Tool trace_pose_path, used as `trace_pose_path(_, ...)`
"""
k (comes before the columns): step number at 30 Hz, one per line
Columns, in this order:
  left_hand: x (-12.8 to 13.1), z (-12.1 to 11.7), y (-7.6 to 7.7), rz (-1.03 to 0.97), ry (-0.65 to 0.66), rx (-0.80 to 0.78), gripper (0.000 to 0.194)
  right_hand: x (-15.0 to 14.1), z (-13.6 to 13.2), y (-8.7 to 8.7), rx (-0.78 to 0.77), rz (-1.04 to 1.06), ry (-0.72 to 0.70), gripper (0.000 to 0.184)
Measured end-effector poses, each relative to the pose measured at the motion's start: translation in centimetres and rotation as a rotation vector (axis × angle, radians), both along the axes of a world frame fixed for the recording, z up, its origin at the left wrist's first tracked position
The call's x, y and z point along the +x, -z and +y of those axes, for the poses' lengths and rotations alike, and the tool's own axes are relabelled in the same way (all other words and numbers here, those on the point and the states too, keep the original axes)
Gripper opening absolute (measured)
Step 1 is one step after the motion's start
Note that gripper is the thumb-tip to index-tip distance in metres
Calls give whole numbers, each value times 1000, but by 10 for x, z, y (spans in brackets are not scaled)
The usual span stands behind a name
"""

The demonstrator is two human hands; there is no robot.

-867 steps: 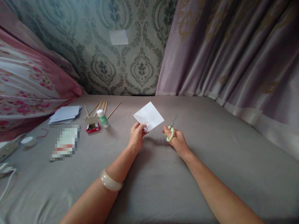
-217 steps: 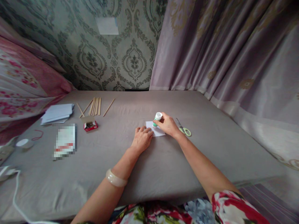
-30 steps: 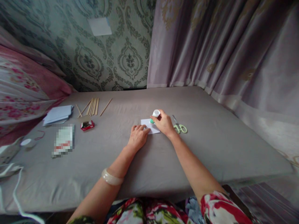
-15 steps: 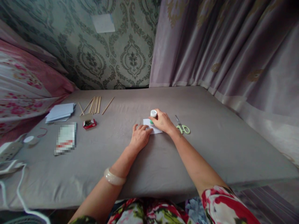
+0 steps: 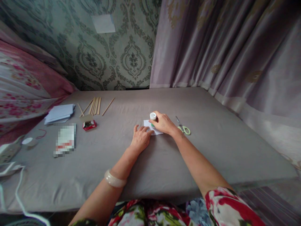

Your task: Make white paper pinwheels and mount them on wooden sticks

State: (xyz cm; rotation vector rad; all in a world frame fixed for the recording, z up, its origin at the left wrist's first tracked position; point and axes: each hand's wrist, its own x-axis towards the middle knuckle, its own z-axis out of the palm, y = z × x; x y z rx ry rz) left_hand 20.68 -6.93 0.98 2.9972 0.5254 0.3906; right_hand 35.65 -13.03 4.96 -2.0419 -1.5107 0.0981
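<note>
A small sheet of white paper [image 5: 147, 122] lies on the cloth in front of me. My left hand [image 5: 141, 137] rests on its left and near edges, fingers spread and flat. Wrapped around a white and green glue stick [image 5: 153, 116], my right hand [image 5: 164, 122] holds it upright, its lower end down on the paper. The fingers hide part of the stick and of the sheet. Just right of my right hand lies a pair of scissors [image 5: 186, 130] with pale green handles, partly covered by the wrist.
On the left are a stack of white paper [image 5: 59, 113], several wooden sticks [image 5: 95, 105], an open red box [image 5: 89, 125], a blurred packet [image 5: 66, 139], a white roll [image 5: 29, 142], a red string [image 5: 41, 134] and a power strip [image 5: 9, 151]. Grey cloth [image 5: 223, 141] covers the table.
My right hand has moved the glue stick slightly left and toward me over the paper. My left hand stays in place on the sheet.
</note>
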Motion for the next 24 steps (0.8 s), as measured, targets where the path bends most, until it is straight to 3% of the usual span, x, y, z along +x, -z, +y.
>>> trace_pose_path(6,-1,-1,-2,7,-9,-24,33,4,-1,-5,-31,5,-133,27)
trace_pose_path(14,0,1,0,4,-9,-1,33,8,-6,-6,15,-2,-131,26)
trace_pose_path(16,-1,0,0,-1,-3,-11,33,7,-10,-7,152,14,-92,25)
trace_pose_path(19,-1,-1,0,-12,9,-51,33,2,-15,-14,524,190,12,25)
trace_pose_path(22,-1,1,1,-75,-22,-142,27,-1,-19,-21,878,637,122,28)
trace_pose_path(24,-1,4,-1,-231,-97,-244,21,-1,-22,-22,984,1043,165,24)
